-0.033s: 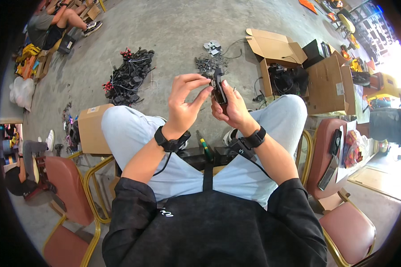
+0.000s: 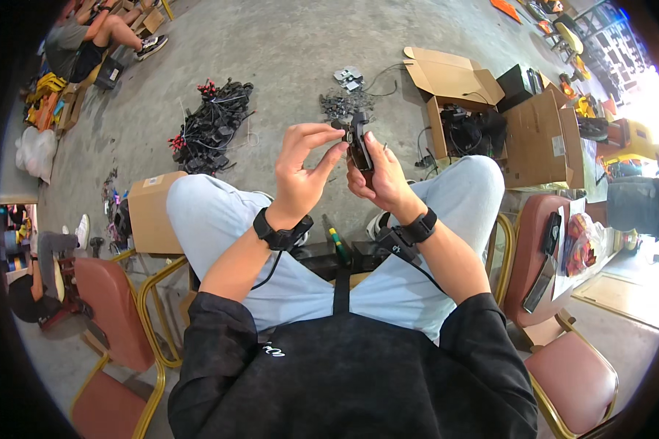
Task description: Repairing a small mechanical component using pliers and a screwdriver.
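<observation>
In front of my knees, my right hand (image 2: 386, 175) is closed round a small black device (image 2: 359, 146) with a longish body, tilted nearly upright. A thin pale tip sticks out between that hand's fingers; what it belongs to is hidden. My left hand (image 2: 304, 164) meets the device's left side, thumb and forefinger pinching at a small dark part there. The exact part between these fingertips is too small to make out. Between my legs, below the hands, lies a screwdriver (image 2: 337, 241) with a green and yellow handle.
A heap of black parts with red bits (image 2: 216, 124) lies on the concrete floor ahead, left. Small loose parts (image 2: 344, 106) are scattered beyond my hands. An open cardboard box (image 2: 436, 124) holds black items at right. Chairs (image 2: 113, 311) flank me; another person (image 2: 88, 44) sits far left.
</observation>
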### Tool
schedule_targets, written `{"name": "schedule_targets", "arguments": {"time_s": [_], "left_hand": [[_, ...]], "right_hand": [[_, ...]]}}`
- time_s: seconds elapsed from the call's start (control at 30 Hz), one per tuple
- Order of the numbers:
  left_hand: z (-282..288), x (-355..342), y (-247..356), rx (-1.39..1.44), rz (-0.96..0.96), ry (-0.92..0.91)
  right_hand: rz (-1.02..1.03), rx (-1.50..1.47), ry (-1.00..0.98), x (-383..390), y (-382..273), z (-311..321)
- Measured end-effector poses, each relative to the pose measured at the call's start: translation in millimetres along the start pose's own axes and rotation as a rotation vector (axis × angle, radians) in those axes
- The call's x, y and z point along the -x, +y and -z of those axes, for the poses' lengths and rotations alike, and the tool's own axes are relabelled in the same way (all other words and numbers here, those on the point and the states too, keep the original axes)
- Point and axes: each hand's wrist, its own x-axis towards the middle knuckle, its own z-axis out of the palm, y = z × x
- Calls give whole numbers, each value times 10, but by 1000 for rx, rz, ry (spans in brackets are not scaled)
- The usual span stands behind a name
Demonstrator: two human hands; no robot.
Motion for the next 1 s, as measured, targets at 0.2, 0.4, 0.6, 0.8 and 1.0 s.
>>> {"name": "schedule_targets", "arguments": {"time_s": [0.2,0.4,0.6,0.8,1.0], "left_hand": [[16,7,21,54,53,-49],[10,17,-1,71,88,-51],[20,20,-24,65,40,-60],[16,4,-34,53,19,-77],[-14,22,-63,47,37,-47]], "right_hand": [[57,44,-10,-11,-12,35],[107,45,-87,-31,9,81],[93,64,-20,-22,18,45],[69,57,-4,-17,4,19],[38,43,3,-24,28,39]]}}
